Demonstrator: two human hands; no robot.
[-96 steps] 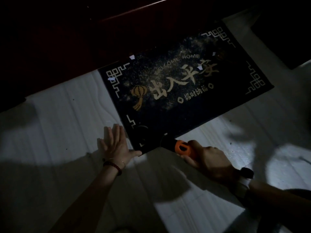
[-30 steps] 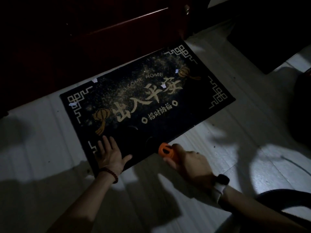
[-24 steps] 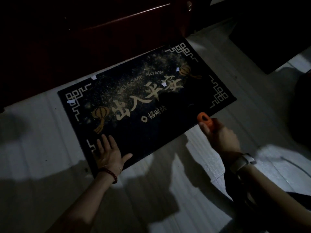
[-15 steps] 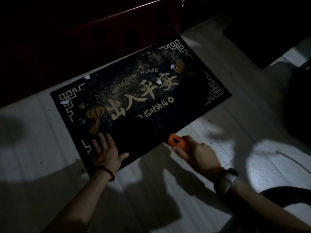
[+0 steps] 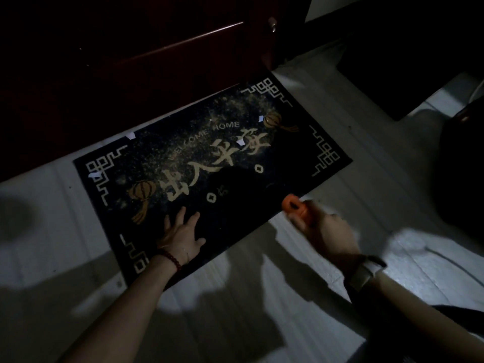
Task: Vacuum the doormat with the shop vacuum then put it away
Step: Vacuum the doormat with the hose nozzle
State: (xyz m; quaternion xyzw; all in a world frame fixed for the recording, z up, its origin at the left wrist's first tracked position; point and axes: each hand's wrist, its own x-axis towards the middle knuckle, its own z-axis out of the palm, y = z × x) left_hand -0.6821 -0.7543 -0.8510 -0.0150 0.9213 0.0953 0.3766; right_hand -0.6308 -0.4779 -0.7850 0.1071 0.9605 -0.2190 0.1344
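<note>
A black doormat (image 5: 293, 142) with gold lettering and lanterns lies on the pale floor, dusted with fine grit and a few white paper scraps (image 5: 239, 142). My left hand (image 5: 183, 237) presses flat on the mat near its front left corner, fingers spread. My right hand (image 5: 324, 231) grips the vacuum hose handle (image 5: 294, 205), which has an orange collar; its dark nozzle reaches onto the mat's front edge and is hard to make out in the dim light.
A dark red wooden door (image 5: 131, 61) stands right behind the mat. A large dark shape, possibly the vacuum body (image 5: 463, 166), sits at the right edge. Another dark mat or step (image 5: 392, 74) lies at the back right. Pale floor (image 5: 235, 297) surrounds my arms.
My right hand has swept the nozzle back and forth along the mat's front edge and now sits further right. My left hand stays flat on the mat.
</note>
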